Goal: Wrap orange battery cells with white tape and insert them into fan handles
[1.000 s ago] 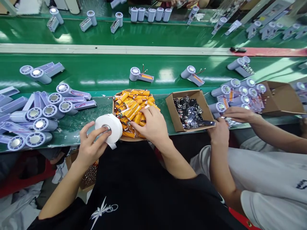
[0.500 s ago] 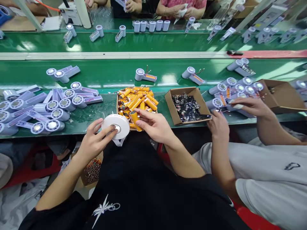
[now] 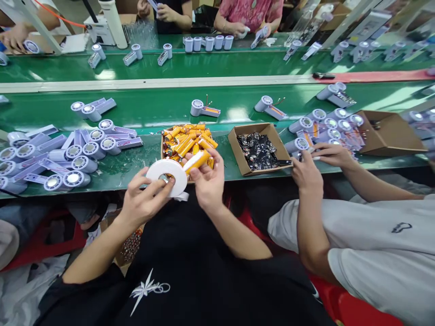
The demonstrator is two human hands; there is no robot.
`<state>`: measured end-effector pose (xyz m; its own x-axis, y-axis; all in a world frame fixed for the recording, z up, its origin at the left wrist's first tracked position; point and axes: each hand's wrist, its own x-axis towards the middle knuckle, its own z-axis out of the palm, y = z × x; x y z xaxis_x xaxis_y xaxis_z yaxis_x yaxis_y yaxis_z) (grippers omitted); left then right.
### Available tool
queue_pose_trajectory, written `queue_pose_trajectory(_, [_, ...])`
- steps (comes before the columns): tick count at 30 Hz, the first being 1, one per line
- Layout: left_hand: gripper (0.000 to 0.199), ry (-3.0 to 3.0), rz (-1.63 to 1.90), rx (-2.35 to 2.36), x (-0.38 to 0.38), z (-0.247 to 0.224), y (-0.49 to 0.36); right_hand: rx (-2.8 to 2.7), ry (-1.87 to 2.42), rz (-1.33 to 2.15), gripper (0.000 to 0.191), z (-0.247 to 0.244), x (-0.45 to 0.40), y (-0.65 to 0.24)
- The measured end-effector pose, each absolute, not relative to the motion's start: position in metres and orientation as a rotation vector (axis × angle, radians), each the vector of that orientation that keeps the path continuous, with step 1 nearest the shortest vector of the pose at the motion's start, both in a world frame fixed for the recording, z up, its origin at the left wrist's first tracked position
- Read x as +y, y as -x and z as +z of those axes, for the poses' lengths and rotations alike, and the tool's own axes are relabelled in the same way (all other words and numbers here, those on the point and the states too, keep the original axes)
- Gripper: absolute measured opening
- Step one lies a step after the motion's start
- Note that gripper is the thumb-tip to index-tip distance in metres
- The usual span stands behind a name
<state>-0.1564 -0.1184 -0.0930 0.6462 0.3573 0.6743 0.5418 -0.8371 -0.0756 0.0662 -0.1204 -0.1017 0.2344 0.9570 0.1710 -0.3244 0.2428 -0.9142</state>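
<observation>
From the wearer's seat, with 12 o'clock straight ahead: at 10 o'clock, lilac round-headed housings (image 3: 81, 164) lie crowded along the near edge of a green bench (image 3: 152, 172). At 11, the wearer's left hand (image 3: 144, 199) is clamped on a roll of white tape (image 3: 178, 172), fingertips at its core. The roll sits between 11 and 12. Just right of it, near 12, an orange cell (image 3: 201, 160) slants upward to the right, a white stripe along it; whether it touches the roll, I cannot tell. The right hand (image 3: 210, 185), just past 12, grips this cell between thumb and fingers. Behind, at 12, is a box heaped with loose orange cells (image 3: 181, 138). At 1, a cardboard box (image 3: 234, 151) holds dark circuit boards (image 3: 256, 151). At 2, a co-worker's hands (image 3: 307, 174) meet in front of more lilac housings (image 3: 317, 114), with another carton (image 3: 387, 140) beyond.
</observation>
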Motion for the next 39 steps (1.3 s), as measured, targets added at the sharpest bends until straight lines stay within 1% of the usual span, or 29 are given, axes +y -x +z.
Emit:
queue_pose_trajectory(2, [0.044, 2.709, -1.05, -0.704, -0.136, -0.104, 0.148, -0.823, 0.859, 1.009, 0.07, -0.104, -0.11, -0.079])
queue_pose_trajectory(4, [0.034, 2.821, -1.059, -0.677, -0.147, -0.115, 0.152, -0.834, 0.821, 0.937, 0.067, -0.095, -0.093, -0.111])
queue_pose_trajectory(6, [0.033, 2.839, -0.976, -0.808, -0.139, -0.124, 0.17, -0.831, 0.792, 0.768, 0.061, -0.085, -0.075, -0.146])
queue_pose_trajectory(8, [0.037, 2.83, -0.798, -1.045, -0.111, -0.133, 0.199, -0.839, 0.801, 0.696, 0.063, -0.083, -0.065, -0.166])
queue_pose_trajectory(11, [0.037, 3.048, -0.545, -1.215, -0.049, -0.141, 0.247, -0.857, 0.871, 0.775, 0.067, -0.099, -0.072, -0.161])
queue_pose_trajectory(13, [0.037, 3.145, -0.588, -1.262, -0.007, -0.142, 0.269, -0.853, 0.928, 0.851, 0.062, -0.112, -0.086, -0.149])
queue_pose_trajectory(15, [0.036, 3.019, -0.707, -1.41, 0.034, -0.134, 0.281, -0.844, 0.966, 0.88, 0.058, -0.12, -0.098, -0.143])
queue_pose_trajectory(17, [0.038, 2.831, -0.666, -1.534, 0.079, -0.12, 0.287, -0.834, 0.987, 0.866, 0.059, -0.122, -0.102, -0.145])
queue_pose_trajectory(19, [0.039, 2.765, -0.402, -1.543, 0.125, -0.104, 0.29, -0.833, 1.007, 0.837, 0.059, -0.12, -0.102, -0.153])
queue_pose_trajectory(22, [0.039, 2.793, 0.231, -1.493, 0.182, -0.087, 0.292, -0.842, 1.055, 0.768, 0.056, -0.119, -0.105, -0.167])
queue_pose_trajectory(24, [0.043, 2.789, 0.535, -1.48, 0.202, -0.081, 0.291, -0.853, 1.1, 0.732, 0.055, -0.123, -0.113, -0.174])
queue_pose_trajectory(25, [0.047, 2.775, 0.622, -1.479, 0.207, -0.079, 0.29, -0.856, 1.125, 0.72, 0.054, -0.126, -0.118, -0.178])
queue_pose_trajectory(27, [0.054, 2.732, 0.67, -1.473, 0.213, -0.077, 0.283, -0.855, 1.168, 0.715, 0.051, -0.13, -0.125, -0.183])
queue_pose_trajectory(31, [0.049, 2.7, 0.55, -1.384, 0.234, -0.077, 0.243, -0.894, 1.182, 0.684, 0.051, -0.112, -0.105, -0.185])
queue_pose_trajectory(35, [0.045, 2.807, 0.473, -1.193, 0.265, -0.087, 0.173, -1.095, 1.071, 0.572, 0.053, -0.069, -0.025, -0.176])
queue_pose_trajectory(37, [0.042, 2.838, 0.498, -1.113, 0.273, -0.095, 0.142, -1.229, 1.032, 0.607, 0.056, -0.052, 0.024, -0.171])
queue_pose_trajectory(39, [0.039, 2.852, 0.519, -1.097, 0.276, -0.103, 0.121, -1.358, 1.03, 0.697, 0.06, -0.045, 0.072, -0.164])
